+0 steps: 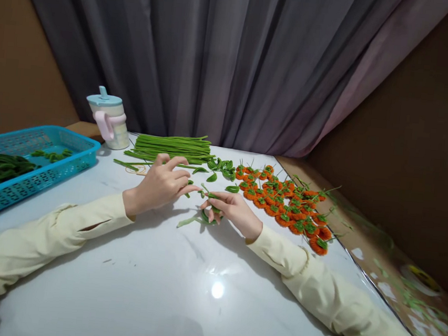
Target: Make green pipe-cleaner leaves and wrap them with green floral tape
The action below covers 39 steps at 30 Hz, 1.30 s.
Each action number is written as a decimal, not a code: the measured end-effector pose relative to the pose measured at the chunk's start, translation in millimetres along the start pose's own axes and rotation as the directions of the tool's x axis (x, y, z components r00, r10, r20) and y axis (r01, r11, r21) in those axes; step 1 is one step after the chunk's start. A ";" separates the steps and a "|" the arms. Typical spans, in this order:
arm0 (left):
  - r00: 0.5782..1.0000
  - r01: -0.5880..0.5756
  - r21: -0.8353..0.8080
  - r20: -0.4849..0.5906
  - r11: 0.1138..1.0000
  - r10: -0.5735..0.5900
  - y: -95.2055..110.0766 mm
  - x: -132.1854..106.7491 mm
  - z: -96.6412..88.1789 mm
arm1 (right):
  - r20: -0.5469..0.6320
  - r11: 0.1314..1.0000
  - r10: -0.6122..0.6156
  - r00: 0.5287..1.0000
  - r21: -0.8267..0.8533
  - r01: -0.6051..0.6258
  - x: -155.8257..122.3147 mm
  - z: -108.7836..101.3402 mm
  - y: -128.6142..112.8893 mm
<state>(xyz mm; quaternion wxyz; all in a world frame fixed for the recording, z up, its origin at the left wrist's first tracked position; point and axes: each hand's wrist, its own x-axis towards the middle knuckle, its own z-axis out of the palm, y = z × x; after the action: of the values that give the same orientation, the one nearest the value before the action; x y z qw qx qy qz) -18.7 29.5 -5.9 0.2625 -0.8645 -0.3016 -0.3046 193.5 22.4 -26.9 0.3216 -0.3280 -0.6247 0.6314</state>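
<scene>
My right hand [232, 209] pinches a small green chenille-stem piece [208, 192] between thumb and fingers, above the middle of the table. My left hand [164, 184] is just to the left, its fingers apart and nothing visible in them. One of its fingertips reaches close to the piece's end; whether it touches I cannot tell. Beneath the right hand is a pale green strip [187, 221], partly hidden by the fingers. Loose green chenille leaves [212, 177] lie beyond the hands, with a pile of looped leaves [224, 167] behind them.
A bundle of green chenille stems [172, 147] lies at the back. Many orange, green-topped chenille pieces [279, 197] cover the right side. On the left, a blue basket [84, 164] holds dark green pieces; a lidded cup [109, 120] stands behind it. Scraps [424, 314] litter a lower surface at right.
</scene>
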 end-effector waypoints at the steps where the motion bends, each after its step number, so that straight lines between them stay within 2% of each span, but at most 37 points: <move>1: 1.000 -0.010 0.001 0.011 1.000 0.010 -1.0 -1.5 -0.4 | -0.030 0.998 -0.004 1.000 -0.063 0.002 0.3 0.0 0.7; 5: 0.990 -0.049 -0.136 0.127 0.989 0.066 6.1 -9.4 -2.0 | -0.079 0.984 -0.035 0.996 -0.180 0.020 -1.5 4.0 -1.2; 8: 0.977 0.042 -0.249 0.214 0.968 0.013 11.1 -14.6 -0.2 | -0.079 0.970 -0.052 0.996 -0.242 0.032 -5.7 9.5 -6.0; 12: 0.978 0.111 -0.287 0.203 0.951 -0.052 10.8 -15.4 4.2 | -0.066 0.892 -0.124 0.990 -0.445 0.082 -10.9 13.2 -8.0; 14: 0.984 0.130 -0.291 0.155 0.948 -0.088 12.5 -11.9 4.9 | -0.052 0.784 -0.258 0.965 -0.595 0.178 -11.6 11.8 -3.6; 15: 0.984 0.155 -0.302 0.129 0.940 -0.121 14.2 -9.2 4.7 | -0.028 0.697 -0.348 0.937 -0.677 0.238 -11.3 10.3 -0.1; 17: 0.967 0.255 -0.359 0.106 0.898 -0.232 18.4 -2.7 2.9 | 0.070 0.455 -0.506 0.859 -0.825 0.335 -10.1 6.5 8.3; 18: 0.943 0.334 -0.408 0.128 0.850 -0.309 20.2 0.8 1.4 | 0.133 0.319 -0.555 0.821 -0.877 0.358 -9.4 4.4 12.3; 19: 0.902 0.431 -0.470 0.190 0.770 -0.388 21.5 4.2 -0.4 | 0.196 0.188 -0.582 0.789 -0.912 0.365 -8.8 2.4 15.8; 20: 0.840 0.540 -0.535 0.294 0.650 -0.456 21.9 7.3 -2.2 | 0.253 0.070 -0.598 0.761 -0.929 0.364 -8.3 0.6 18.4; 22: 0.661 0.743 -0.590 0.572 0.317 -0.486 20.1 12.0 -4.8 | 0.353 -0.123 -0.605 0.714 -0.927 0.355 -8.1 -2.3 20.7; 24: 0.477 0.857 -0.515 0.803 -0.015 -0.358 15.9 13.7 -4.2 | 0.438 -0.264 -0.600 0.669 -0.898 0.352 -8.8 -4.2 19.6; 25: 0.409 0.880 -0.454 0.873 -0.139 -0.267 13.6 13.3 -2.6 | 0.475 -0.316 -0.596 0.647 -0.880 0.355 -9.4 -4.9 18.3; 26: 0.362 0.889 -0.396 0.916 -0.231 -0.174 11.5 12.3 -0.2 | 0.510 -0.361 -0.593 0.623 -0.860 0.360 -10.2 -5.7 16.8; 28: 0.322 0.886 -0.302 0.947 -0.351 0.000 8.9 9.1 5.4 | 0.571 -0.435 -0.590 0.570 -0.820 0.372 -12.1 -7.6 13.8; 31: 0.327 0.858 -0.234 0.935 -0.456 0.136 9.6 6.2 9.4 | 0.622 -0.493 -0.572 0.534 -0.782 0.382 -15.4 -11.6 9.3; 34: 0.345 0.818 -0.231 0.930 -0.527 0.128 13.4 9.6 3.6 | 0.628 -0.453 -0.568 0.532 -0.778 0.434 -20.6 -14.9 4.1; 37: 0.380 0.816 -0.300 0.922 -0.495 0.067 18.0 15.5 -6.7 | 0.538 -0.282 -0.645 0.542 -0.827 0.486 -32.3 -14.5 -1.7; 39: 0.400 0.835 -0.339 0.915 -0.434 0.056 21.7 17.3 -11.9 | 0.431 -0.117 -0.663 0.612 -0.867 0.484 -46.2 -13.1 -6.1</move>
<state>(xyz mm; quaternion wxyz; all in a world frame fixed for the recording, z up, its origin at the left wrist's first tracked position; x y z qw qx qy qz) 2.7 13.4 8.1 -0.7372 -0.5201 -0.3835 -0.1973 230.9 -7.6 -20.3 0.3329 -0.1874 -0.9154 -0.1268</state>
